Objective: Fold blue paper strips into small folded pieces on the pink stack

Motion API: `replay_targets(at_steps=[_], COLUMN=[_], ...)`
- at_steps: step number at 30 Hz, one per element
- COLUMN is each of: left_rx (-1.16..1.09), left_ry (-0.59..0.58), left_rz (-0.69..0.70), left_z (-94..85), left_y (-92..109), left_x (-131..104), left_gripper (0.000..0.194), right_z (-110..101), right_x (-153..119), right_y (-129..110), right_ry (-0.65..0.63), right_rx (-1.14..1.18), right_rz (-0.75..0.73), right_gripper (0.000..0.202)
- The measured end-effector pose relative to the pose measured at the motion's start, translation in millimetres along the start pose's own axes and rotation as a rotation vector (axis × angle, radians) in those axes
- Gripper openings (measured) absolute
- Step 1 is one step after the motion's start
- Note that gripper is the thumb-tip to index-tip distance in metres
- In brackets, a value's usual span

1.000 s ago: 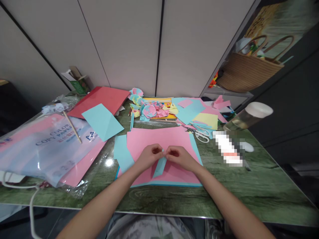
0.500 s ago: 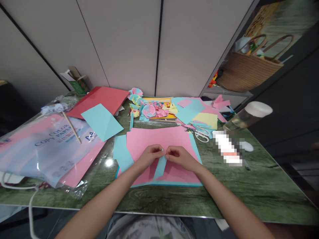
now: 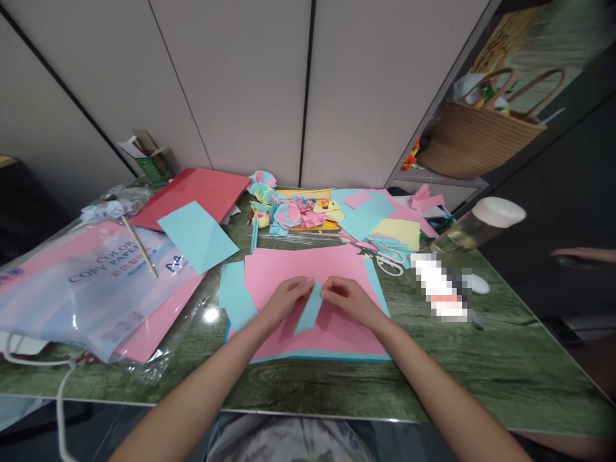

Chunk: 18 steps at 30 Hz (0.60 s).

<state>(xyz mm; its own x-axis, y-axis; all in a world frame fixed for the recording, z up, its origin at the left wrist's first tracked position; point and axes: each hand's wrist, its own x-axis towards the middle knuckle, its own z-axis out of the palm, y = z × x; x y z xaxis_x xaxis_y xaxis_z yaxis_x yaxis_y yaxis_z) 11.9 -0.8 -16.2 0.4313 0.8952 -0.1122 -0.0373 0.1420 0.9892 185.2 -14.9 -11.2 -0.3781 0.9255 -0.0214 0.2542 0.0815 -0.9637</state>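
Crowded green desk (image 3: 476, 378) against grey wall (image 3: 240, 83)

Grey panelled wall behind, dark floor below the front edge. Desk top is green, marbled, glossy, with a bright glare spot left of centre. Basket (image 3: 476, 141) on a shelf (image 3: 450, 185), back right. Clear paper bag (image 3: 106, 295) fills desk left; red folder (image 3: 197, 186) behind it, a blue sheet (image 3: 197, 237) overlapping both. Pink sheet (image 3: 298, 260) lies over blue ones, front centre. White-lidded bottle (image 3: 466, 228) right. Both hands above pink sheet: right hand (image 3: 353, 301), grip pinching the blue strip (image 3: 309, 314) near its top; left hand (image 3: 287, 300) just beside it, can't tell if its grip is on the strip. Another person's hand (image 3: 591, 255) at far right. Paper flowers (image 3: 289, 215) bunched at the back; scissors (image 3: 392, 263) right of pink sheet. Strip slants between the hands, lower end blurred.
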Motion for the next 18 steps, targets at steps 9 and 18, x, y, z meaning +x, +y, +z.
replay_targets(at_steps=[9,18], left_rx=[-0.081,-0.130], left_ry=[-0.018,-0.032], left_rz=[-0.095,-0.129], left_z=[-6.9,-6.9], left_y=[0.1,2.0], left_x=[0.9,0.1], left_gripper=[0.031,0.040], right_z=[-4.5,-3.4], right_x=[3.8,2.0], right_y=[0.7,0.1], right_ry=[0.077,0.090], right_rx=[0.109,0.247], right_rz=[0.006,-0.058], right_gripper=[0.023,0.036])
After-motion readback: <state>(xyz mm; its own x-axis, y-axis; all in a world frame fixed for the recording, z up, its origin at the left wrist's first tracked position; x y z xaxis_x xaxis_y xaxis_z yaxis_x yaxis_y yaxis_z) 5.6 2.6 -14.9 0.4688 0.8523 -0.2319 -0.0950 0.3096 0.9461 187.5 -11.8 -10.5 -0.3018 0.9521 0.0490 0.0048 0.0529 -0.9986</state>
